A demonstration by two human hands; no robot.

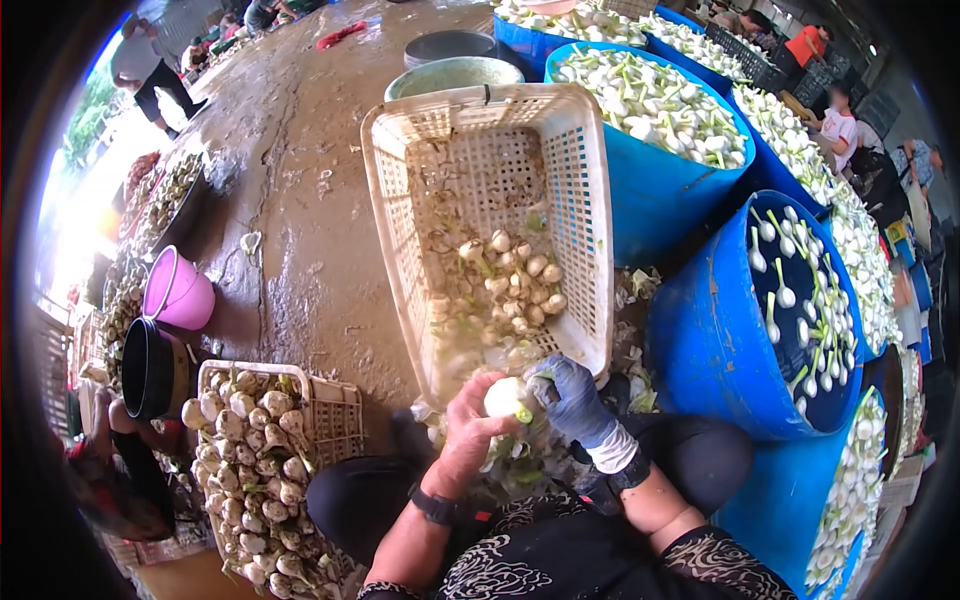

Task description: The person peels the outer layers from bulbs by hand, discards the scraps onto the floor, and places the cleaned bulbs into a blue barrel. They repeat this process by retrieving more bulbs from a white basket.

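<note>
My bare left hand [467, 425] is wrapped round a pale white garlic bulb [502, 398] with a short green stem end. Against the bulb's other side press the closed fingers of my right hand [575, 398], which wears a blue-grey glove. Whether those fingers also hold something small is hidden. Just beyond both hands stands a tall white plastic crate [592, 200], tilted toward me, with a pile of loose garlic bulbs [515, 285] and dirt inside. Peelings [510, 460] lie below my hands, between my legs.
At left, another crate [335, 415] is heaped with soil-stained bulbs, near a pink bucket [180, 290] and a black bucket [150, 370]. To the right, a blue barrel [710, 330] holds bulbs floating in water; a second blue barrel [640, 190] is full. Several people work farther off.
</note>
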